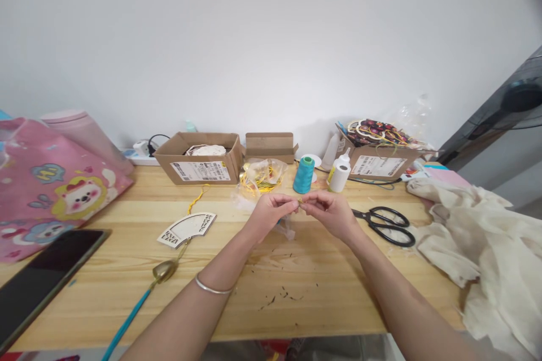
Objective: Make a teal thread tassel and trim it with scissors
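My left hand (273,215) and my right hand (328,214) meet above the middle of the table, fingertips pinched together. Between them is a tiny yellowish piece (300,201), too small to name. Just behind the hands stand a teal thread spool (304,175) and a clear plastic bag (260,177) with yellow cords. Black-handled scissors (389,225) lie right of my right hand. To the left rests a fan-shaped wooden pendant (187,229) with a yellow cord, a gold bell-like piece (164,271) and a teal tassel (127,324).
Cardboard boxes (199,161) line the wall; the right box (379,163) overflows with ornaments. White glue bottles (339,176) stand near it. A phone (46,276) and a pink bag (55,192) occupy the left, cream cloth (486,254) the right. Dark scraps (284,294) dot the tabletop.
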A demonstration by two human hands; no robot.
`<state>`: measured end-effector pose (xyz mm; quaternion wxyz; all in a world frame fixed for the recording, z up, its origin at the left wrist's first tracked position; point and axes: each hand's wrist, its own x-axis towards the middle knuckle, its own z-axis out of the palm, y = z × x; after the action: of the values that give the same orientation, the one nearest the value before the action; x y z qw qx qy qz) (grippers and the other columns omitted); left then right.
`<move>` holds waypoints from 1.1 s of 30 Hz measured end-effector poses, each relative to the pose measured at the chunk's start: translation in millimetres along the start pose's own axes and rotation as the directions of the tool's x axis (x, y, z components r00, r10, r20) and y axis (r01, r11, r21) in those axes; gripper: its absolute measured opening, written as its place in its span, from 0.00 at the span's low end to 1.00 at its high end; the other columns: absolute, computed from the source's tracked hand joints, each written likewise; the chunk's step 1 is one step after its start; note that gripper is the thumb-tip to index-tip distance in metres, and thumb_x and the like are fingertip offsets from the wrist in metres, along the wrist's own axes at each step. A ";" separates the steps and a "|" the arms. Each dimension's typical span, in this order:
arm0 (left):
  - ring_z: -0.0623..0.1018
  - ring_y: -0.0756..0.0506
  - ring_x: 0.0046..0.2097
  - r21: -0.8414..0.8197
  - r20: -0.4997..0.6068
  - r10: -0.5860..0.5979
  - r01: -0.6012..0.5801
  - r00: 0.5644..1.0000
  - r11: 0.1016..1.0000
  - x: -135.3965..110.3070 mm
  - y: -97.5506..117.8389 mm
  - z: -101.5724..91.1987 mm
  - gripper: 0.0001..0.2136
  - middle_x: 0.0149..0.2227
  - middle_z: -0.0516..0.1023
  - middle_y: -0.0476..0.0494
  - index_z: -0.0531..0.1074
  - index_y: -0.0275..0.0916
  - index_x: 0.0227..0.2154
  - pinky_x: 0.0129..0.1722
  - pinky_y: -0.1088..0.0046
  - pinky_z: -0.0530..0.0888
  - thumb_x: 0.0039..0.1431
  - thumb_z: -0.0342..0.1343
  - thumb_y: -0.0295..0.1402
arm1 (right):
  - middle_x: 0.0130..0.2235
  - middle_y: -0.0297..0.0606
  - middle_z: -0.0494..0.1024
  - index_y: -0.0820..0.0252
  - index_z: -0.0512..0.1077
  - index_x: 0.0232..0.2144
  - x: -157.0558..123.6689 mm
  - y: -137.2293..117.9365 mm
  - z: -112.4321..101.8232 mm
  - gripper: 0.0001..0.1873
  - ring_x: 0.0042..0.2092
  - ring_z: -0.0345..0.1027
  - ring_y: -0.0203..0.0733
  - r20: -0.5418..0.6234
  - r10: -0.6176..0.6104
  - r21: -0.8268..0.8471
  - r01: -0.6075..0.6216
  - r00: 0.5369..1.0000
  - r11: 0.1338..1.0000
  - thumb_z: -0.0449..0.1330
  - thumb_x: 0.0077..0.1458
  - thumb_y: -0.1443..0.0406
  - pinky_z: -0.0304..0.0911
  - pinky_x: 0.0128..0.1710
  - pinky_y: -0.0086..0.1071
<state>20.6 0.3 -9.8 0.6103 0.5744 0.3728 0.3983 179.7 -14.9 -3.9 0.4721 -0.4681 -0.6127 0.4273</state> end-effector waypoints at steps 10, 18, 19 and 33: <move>0.66 0.54 0.26 0.065 0.039 0.011 -0.014 0.999 0.998 -3.1 5.6 0.8 0.09 0.25 0.73 0.49 0.74 0.35 0.25 0.27 0.78 0.61 0.48 0.55 0.37 | 0.19 0.29 0.70 0.62 0.73 0.25 -1.1 -13.4 -5.6 0.12 0.21 0.58 0.27 0.059 0.155 0.163 -0.163 0.986 0.973 0.64 0.35 0.61 0.55 0.21 0.24; 0.66 0.55 0.25 -0.056 -0.017 0.053 -0.054 0.998 0.997 -0.6 0.4 -0.4 0.09 0.23 0.72 0.51 0.73 0.36 0.25 0.27 0.78 0.62 0.46 0.57 0.38 | 0.19 0.31 0.70 0.63 0.71 0.25 -2.2 -11.4 0.5 0.12 0.20 0.59 0.28 0.011 0.175 0.141 -0.175 0.985 0.975 0.63 0.37 0.60 0.53 0.19 0.24; 0.66 0.55 0.25 -0.069 -0.028 0.057 -0.059 0.998 0.996 -0.4 0.1 -0.1 0.09 0.23 0.72 0.51 0.73 0.35 0.25 0.27 0.78 0.62 0.46 0.57 0.38 | 0.19 0.31 0.71 0.63 0.71 0.25 -2.4 -9.5 1.6 0.12 0.20 0.60 0.29 0.002 0.151 0.114 -0.150 0.989 0.982 0.63 0.37 0.60 0.54 0.19 0.24; 0.72 0.51 0.30 0.027 -0.216 0.094 -0.091 0.972 0.996 -0.4 0.2 7.3 0.09 0.27 0.77 0.48 0.75 0.35 0.26 0.32 0.76 0.68 0.44 0.58 0.37 | 0.30 0.39 0.77 0.59 0.74 0.31 -8.7 0.1 5.1 0.11 0.28 0.67 0.36 0.060 -0.402 -0.612 0.352 0.913 0.708 0.51 0.52 0.67 0.58 0.28 0.28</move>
<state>27.1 -3.0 -9.1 0.5418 0.5495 0.4134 0.4833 175.8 -23.8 -6.5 0.3958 -0.4759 -0.7811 0.0821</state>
